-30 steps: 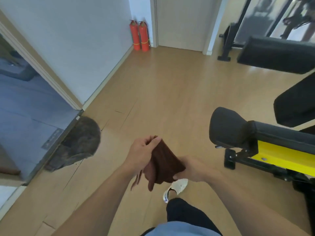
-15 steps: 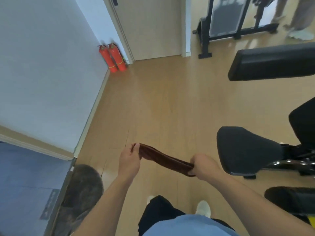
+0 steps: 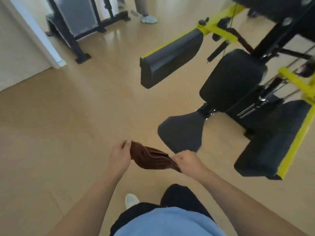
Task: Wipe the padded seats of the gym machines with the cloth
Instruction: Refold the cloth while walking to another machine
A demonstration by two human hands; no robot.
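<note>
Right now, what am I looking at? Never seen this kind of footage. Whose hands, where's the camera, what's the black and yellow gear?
There is no robot here. One wide-angle camera sits on a person's head and looks forward and down, so you see their own forearms. The left hand and right hand each pinch one end of a brown cloth, held in the air above a wooden floor. Just ahead on the right is a gym machine with a yellow frame: the nearest black pad is its seat, with a backrest behind and an arm pad to the side. The cloth touches no pad.
</note>
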